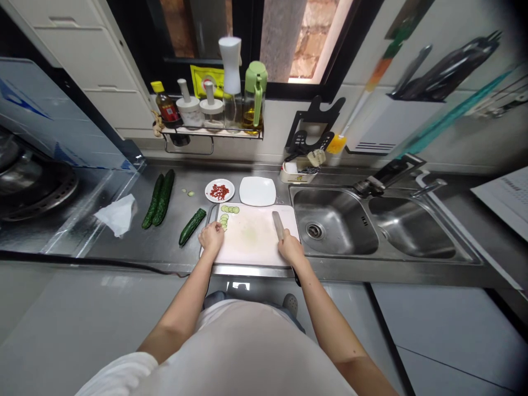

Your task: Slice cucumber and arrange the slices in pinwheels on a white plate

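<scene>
Plainly, the right hand [291, 248] has its fingers wrapped round the knife [278, 225], whose flat blade points away over the smooth, pale board [256, 253]. The left hand [211, 237] is curled at the board's left edge, touching or just beside the slices [230, 209]; whether its fingers pinch one, I cannot tell. Cutting looks only partly done: a few thin, pale green slices lie overlapped in short rows, while a shorter cucumber [192, 227], dark and bumpy, rests left of the board on the steel surface [165, 247]. Beyond, a round plate [208, 192] holds chopped red bits [219, 192] beside a glossy square plate [258, 191]. Farther left, two long cucumbers [164, 197] seem uncut, side by side, near crumpled paper [117, 215].
</scene>
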Motion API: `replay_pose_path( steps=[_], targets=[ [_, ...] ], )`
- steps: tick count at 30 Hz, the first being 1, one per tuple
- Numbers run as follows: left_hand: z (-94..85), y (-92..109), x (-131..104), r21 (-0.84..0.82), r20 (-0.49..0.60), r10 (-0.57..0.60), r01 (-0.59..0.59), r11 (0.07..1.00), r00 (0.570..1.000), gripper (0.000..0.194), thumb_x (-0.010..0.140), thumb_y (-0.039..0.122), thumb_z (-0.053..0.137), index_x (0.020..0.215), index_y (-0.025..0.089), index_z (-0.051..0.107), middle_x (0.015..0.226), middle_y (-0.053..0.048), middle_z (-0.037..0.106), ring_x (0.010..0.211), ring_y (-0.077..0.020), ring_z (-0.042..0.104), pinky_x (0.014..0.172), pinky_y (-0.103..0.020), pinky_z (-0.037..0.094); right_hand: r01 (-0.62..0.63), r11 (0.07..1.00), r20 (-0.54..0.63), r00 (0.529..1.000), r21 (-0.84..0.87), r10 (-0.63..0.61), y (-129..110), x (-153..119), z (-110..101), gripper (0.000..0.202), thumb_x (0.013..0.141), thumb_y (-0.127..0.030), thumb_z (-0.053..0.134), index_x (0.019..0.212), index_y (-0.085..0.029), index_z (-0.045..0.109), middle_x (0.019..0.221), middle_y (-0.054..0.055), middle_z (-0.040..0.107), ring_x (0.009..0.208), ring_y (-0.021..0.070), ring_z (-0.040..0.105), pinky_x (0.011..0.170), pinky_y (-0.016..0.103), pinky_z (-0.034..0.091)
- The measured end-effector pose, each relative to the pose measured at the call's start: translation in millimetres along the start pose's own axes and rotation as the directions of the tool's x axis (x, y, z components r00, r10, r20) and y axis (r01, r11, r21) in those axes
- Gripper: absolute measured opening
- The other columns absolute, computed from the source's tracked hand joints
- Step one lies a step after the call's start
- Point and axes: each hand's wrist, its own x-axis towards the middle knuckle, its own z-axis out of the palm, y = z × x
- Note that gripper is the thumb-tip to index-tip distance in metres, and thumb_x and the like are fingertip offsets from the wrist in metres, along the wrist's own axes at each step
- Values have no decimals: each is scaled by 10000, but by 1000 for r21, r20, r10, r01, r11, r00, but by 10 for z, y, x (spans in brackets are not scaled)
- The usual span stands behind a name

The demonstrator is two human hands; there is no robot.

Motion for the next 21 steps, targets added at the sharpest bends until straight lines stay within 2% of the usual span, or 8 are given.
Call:
replay_pose_path(
  steps=[6,11,16,21],
  targets=[
    [3,54,25,-31,-14,7,-7,1000,1000,214,829,276,520,968,268,683,1030,-78,692,1031,-280,590,897,-423,370,11,1000,-1,1000,17,-11,0,6,4,330,912,-193,360,1231,-142,424,1053,168,651,978,265,635,766,333,434],
    [36,277,131,-62,-25,108,-110,992,994,245,856,287,486,1029,272,659,1047,-72,678,1061,-271,568,921,-422,355,6,1000,6,1000,10,-6,-15,9,10,336,916,-193,358,1244,-148,417,1040,157,649,972,251,634,762,320,430],
    [76,530,314,9,17,186,-187,982,982,330,842,285,515,1152,272,628,1170,-93,632,1103,-294,530,949,-438,340,-3,1000,28,1000,22,3,-20,16,7,361,915,-195,362,1271,-155,407,1040,151,639,993,249,625,781,327,431],
    [118,634,462,114,56,229,-234,966,972,377,860,292,493,1217,269,611,1200,-126,602,1125,-316,502,940,-457,329,-5,999,30,1000,33,4,-18,19,1,388,904,-191,362,1288,-152,406,1038,148,643,1000,247,620,792,322,425]
  ],
)
